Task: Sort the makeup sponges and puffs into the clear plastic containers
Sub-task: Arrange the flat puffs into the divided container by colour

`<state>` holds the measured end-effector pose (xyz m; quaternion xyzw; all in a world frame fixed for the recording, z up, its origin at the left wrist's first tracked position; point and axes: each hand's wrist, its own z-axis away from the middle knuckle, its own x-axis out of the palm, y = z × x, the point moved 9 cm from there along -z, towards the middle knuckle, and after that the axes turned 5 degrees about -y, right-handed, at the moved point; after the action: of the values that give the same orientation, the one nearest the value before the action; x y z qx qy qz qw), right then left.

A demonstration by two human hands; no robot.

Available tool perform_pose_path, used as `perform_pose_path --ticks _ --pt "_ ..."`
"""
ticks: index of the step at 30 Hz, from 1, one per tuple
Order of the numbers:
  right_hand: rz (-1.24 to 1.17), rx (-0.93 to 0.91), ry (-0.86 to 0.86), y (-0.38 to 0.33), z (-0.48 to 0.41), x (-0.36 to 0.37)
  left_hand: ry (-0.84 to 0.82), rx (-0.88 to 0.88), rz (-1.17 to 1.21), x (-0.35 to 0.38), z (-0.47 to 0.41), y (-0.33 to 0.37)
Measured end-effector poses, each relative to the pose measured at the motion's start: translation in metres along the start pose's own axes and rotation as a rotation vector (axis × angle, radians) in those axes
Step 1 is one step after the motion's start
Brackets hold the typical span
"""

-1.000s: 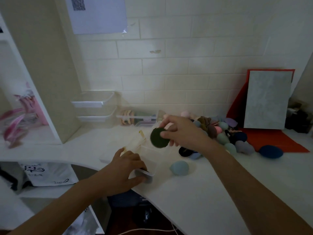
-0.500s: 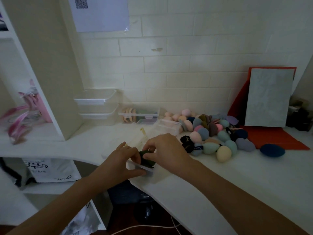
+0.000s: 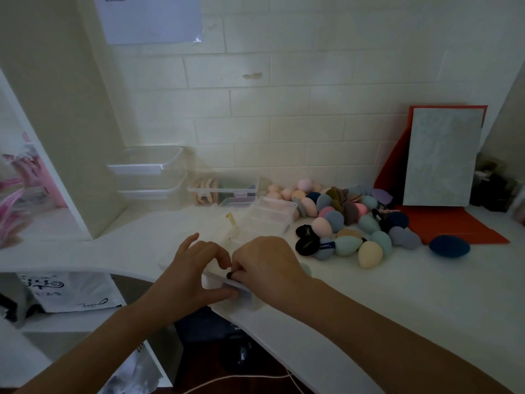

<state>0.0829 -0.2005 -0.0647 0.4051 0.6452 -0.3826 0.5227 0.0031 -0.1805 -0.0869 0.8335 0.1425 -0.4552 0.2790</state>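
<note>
**Seating a dark puff (image 3: 230, 275) in a small clear container (image 3: 220, 281) at the front edge of the surface (image 3: 397, 294)**

Lower centre of the frame: both hands meet over the container. The left hand (image 3: 196, 268) grips it, thumb laid along the near rim and fingers curled over the top, apparently to keep the light plastic from sliding while it is loaded. The right hand (image 3: 264, 265) has its fingers curled down, pinching the puff against the rim. Only a small dark sliver shows between the fingertips, so how far the puff has gone in cannot be told. The container sits close to the person, probably so that both hands can work on it without reaching.

Centre right: the unsorted pile of sponges and puffs (image 3: 355, 223) lies heaped by the wall, on the right hand's side, with a lone navy sponge (image 3: 449, 245) apart from it. Behind the hands an open clear container (image 3: 270, 214) lies tilted. At centre left two stacked clear containers (image 3: 147, 177) stand against the wall, kept out of the working area.

The hands cover nearly all of the small container, so its contents and any lid cannot be made out. Dim light blurs the dark items (image 3: 488, 189) at the right edge, and a pale round shape (image 3: 306, 269) beside the right wrist is mostly hidden.
</note>
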Motion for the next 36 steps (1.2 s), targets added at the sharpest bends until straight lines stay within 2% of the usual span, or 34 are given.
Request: perform_pose_path --ticks 2,7,10,12,15,17,21,23,29,32,36 --pt "-0.080 0.003 -0.054 0.003 0.002 0.001 -0.006 0.013 -0.013 0.000 -0.001 0.000" --pt "-0.264 -0.067 -0.336 0.012 0.008 0.013 -0.067 0.046 -0.072 0.011 -0.003 0.001" --pt "-0.392 -0.077 -0.388 0.023 0.007 0.008 -0.091 0.077 -0.188 0.021 -0.004 0.004" --pt "-0.573 -0.061 -0.378 0.033 0.006 -0.003 -0.103 0.085 -0.238 0.023 -0.006 0.007" --pt "-0.774 0.024 -0.239 0.067 -0.001 -0.026 -0.157 0.019 -0.288 0.024 -0.010 0.006" --pt "-0.804 0.176 -0.067 0.114 -0.004 -0.037 -0.216 -0.045 -0.259 0.025 -0.011 0.003" --pt "-0.462 0.580 0.236 0.221 0.014 -0.041 -0.300 -0.045 -0.221 0.026 -0.014 0.008" --pt "-0.415 0.682 0.314 0.254 0.023 -0.030 -0.333 -0.039 -0.210 0.029 -0.015 0.009" --pt "-0.224 0.647 0.167 0.275 0.019 0.020 -0.324 -0.025 -0.141 0.028 -0.015 0.014" --pt "-0.196 0.628 0.260 0.276 0.020 0.013 -0.364 -0.049 -0.157 0.031 -0.015 0.011" --pt "-0.361 0.608 0.358 0.274 0.026 0.006 -0.325 -0.038 -0.170 0.030 -0.016 0.009"
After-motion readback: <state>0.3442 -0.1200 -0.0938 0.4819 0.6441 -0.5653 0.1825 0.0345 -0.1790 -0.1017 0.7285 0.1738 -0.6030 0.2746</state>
